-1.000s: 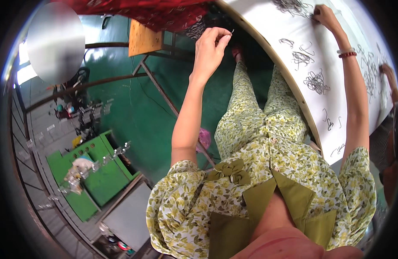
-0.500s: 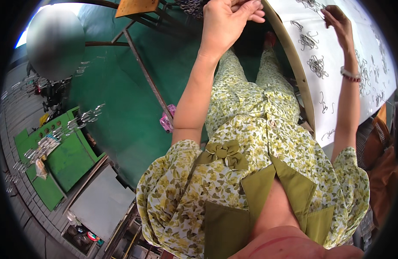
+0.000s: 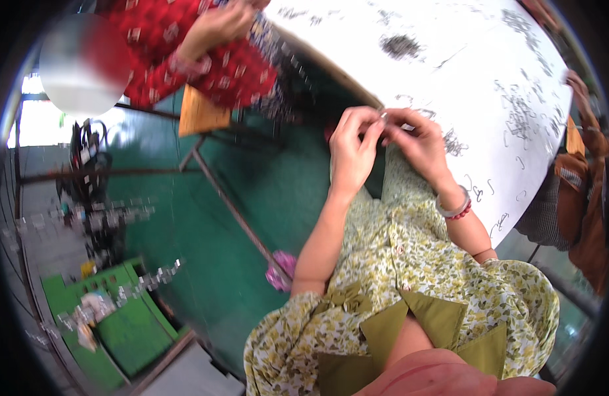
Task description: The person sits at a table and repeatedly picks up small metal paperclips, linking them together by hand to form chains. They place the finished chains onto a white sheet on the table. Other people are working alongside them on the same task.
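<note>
My left hand [image 3: 354, 146] and my right hand [image 3: 420, 143] meet fingertip to fingertip at the near edge of a white-topped table [image 3: 476, 171]. Both are pinched closed. A tiny bright spot shows between the fingertips, too small and blurred to name. Thin dark curved pieces lie on the tabletop: a loose pile [image 3: 455, 143] just right of my right hand, a denser pile [image 3: 400, 46] farther off, and many scattered toward the right side. A bracelet with red beads sits on my right wrist.
A person in red patterned clothing [image 3: 205, 72] is at the upper left by a wooden stool [image 3: 202, 115]. Another person in brown [image 3: 575, 198] is across the table at right. A metal bar [image 3: 232, 204], a pink bundle [image 3: 281, 270] and a green bench [image 3: 129, 323] stand left.
My right hand has come from over the scattered pieces to meet my left hand at the table edge. The view has swung, bringing the person in red into sight.
</note>
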The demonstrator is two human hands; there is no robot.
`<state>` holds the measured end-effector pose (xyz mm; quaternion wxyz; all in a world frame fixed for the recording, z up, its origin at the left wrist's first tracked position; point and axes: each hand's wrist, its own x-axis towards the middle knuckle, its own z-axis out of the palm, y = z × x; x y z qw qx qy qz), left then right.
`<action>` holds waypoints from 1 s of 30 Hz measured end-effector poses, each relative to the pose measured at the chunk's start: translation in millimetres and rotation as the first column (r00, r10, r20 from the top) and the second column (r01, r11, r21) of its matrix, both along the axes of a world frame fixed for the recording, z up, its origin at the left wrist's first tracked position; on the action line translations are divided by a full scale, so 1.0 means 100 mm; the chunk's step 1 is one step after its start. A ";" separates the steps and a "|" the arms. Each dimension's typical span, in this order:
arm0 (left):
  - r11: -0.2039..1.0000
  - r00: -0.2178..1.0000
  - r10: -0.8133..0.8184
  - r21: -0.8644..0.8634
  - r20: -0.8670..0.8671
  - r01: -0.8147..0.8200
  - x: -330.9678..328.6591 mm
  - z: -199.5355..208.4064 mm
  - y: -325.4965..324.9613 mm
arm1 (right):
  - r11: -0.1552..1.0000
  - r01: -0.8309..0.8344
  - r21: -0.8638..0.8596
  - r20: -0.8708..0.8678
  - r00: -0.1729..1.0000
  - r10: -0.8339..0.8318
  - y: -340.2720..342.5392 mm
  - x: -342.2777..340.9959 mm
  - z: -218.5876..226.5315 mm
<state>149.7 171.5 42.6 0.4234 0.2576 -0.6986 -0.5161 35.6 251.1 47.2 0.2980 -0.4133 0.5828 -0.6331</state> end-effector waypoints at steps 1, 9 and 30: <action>0.998 0.999 0.004 0.057 -0.040 -0.002 -0.04 -0.05 0.06 | 0.999 0.008 0.041 -0.036 0.999 -0.006 0.03 -0.03 -0.01; 0.938 0.975 0.080 0.346 -0.206 -0.003 -0.08 0.01 0.30 | 0.992 -0.124 -0.028 -0.278 0.954 0.111 0.24 -0.34 0.28; 0.996 0.998 0.033 0.078 0.056 -0.038 0.42 -0.03 0.45 | 0.959 0.263 0.103 -0.942 0.336 0.009 -0.33 -2.38 -0.90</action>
